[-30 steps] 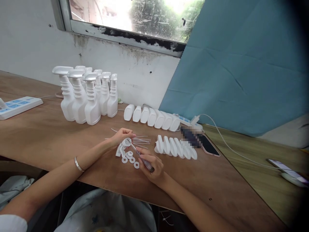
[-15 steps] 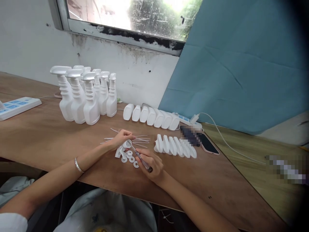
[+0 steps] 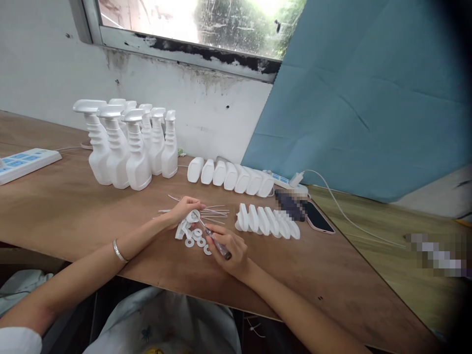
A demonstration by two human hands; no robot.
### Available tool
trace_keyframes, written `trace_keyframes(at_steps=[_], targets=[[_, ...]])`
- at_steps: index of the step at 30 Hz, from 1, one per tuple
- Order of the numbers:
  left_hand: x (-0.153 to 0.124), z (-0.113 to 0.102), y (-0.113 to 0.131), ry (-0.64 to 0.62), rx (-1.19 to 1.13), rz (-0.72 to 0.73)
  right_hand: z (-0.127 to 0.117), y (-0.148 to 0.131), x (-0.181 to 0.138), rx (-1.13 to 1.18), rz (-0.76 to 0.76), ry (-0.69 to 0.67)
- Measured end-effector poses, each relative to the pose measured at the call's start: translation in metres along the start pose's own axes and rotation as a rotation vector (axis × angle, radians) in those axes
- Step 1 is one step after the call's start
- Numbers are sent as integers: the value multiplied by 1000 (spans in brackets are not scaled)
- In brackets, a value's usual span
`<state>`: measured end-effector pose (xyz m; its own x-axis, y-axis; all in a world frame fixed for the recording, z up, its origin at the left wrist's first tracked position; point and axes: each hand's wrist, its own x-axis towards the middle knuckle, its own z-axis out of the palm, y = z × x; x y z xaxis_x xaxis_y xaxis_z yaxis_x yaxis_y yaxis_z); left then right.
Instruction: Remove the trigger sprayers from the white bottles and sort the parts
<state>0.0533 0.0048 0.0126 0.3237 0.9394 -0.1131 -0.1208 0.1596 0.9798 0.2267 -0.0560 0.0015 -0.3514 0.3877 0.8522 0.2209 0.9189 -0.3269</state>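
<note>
In my left hand (image 3: 185, 208) is a white spray head (image 3: 193, 216), gripped by closed fingers with its round collar facing me. My right hand (image 3: 231, 249) is wrapped round a screwdriver (image 3: 222, 250) with a see-through, dark-ended handle. Its shaft reaches into the collar; the very tip is hidden there. Just below the held piece lie several flat white washers (image 3: 201, 242) and small white plastic parts (image 3: 180, 232). Thin white dip tubes (image 3: 216, 213) are spread on the table behind my left hand.
White spray bottles (image 3: 138, 167) with trigger tops stand at the back left. Bottles lying down (image 3: 231, 178) form a row by the wall, and white trigger shrouds (image 3: 264, 221) lie in front. A phone (image 3: 319, 218) and power strips (image 3: 33, 161) rest on the wooden table (image 3: 92, 211).
The screwdriver and both hands have shifted very slightly, along with a small movement of the view. Both grips stay the same.
</note>
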Motion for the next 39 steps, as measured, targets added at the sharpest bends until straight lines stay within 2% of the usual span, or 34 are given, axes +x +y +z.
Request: trace_keyframes(at_steps=[4,6,8,13,17,20,24,27,34,39], targets=[[-3,1,1,-88,29,-9,0,-3,4,147,399,160],[-4,0,1,-126,48,-22,-1,-3,5,211,493,189],[-3,-1,1,-122,55,-20,-1,-2,4,210,436,185],[2,-5,-3,-96,63,-36,-1,0,1,3,85,66],[2,-6,-2,-56,88,-36,0,0,1,-39,-6,15],[-1,-4,-2,-73,104,-54,0,1,1,-13,109,30],[-6,-1,0,-136,168,-132,-3,1,7,169,477,76],[-8,1,4,-144,162,-153,-4,-1,13,362,642,141],[-4,-3,10,-156,118,-170,3,2,16,568,771,266],[-4,-6,6,-241,121,-216,3,3,16,624,796,295]])
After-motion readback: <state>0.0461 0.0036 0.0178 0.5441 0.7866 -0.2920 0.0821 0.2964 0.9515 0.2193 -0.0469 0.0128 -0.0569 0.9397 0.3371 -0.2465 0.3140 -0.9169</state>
